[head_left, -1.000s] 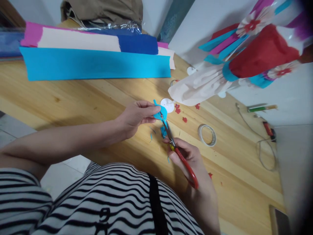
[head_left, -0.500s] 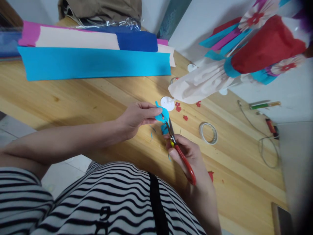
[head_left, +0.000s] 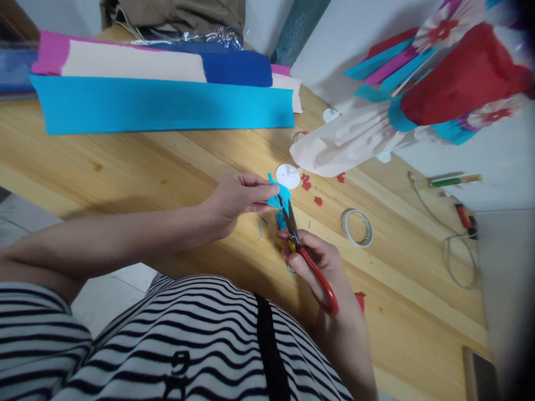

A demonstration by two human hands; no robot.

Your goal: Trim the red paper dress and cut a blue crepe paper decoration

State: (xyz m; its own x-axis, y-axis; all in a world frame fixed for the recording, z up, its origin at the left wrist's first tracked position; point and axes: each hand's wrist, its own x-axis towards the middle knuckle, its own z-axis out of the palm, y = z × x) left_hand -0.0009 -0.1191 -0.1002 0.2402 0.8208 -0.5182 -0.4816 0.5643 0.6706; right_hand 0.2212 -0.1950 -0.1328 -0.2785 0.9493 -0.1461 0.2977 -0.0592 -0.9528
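Between the thumb and fingers of my left hand (head_left: pixel 238 201) a small piece of blue paper (head_left: pixel 285 193) is pinched. My right hand (head_left: pixel 318 262) grips red-handled scissors (head_left: pixel 314 271), their blades parted with the tips at the blue paper. Part of the grip is hidden behind the fingers. Beneath the blades lies another bit of blue paper (head_left: pixel 281 221), partly covered. Thin blue scraps (head_left: pixel 259 229) are on the table close by. Just beyond my left fingertips is a white disc (head_left: pixel 287 176), and small red cut-outs (head_left: pixel 306 184) lie beside it.
Folded sheets of blue paper (head_left: pixel 167 106) span the back left of the wooden table (head_left: pixel 125 167). A red, white and blue paper figure (head_left: pixel 455 83) stands at the back right. A tape roll (head_left: pixel 356 228), a cable (head_left: pixel 445 245) and a dark flat device (head_left: pixel 480 376) are to the right.
The scissor blades have opened wider, and one blade now reaches farther over the blue paper. The left hand keeps its pinch almost in place. The whole view has shifted slightly.
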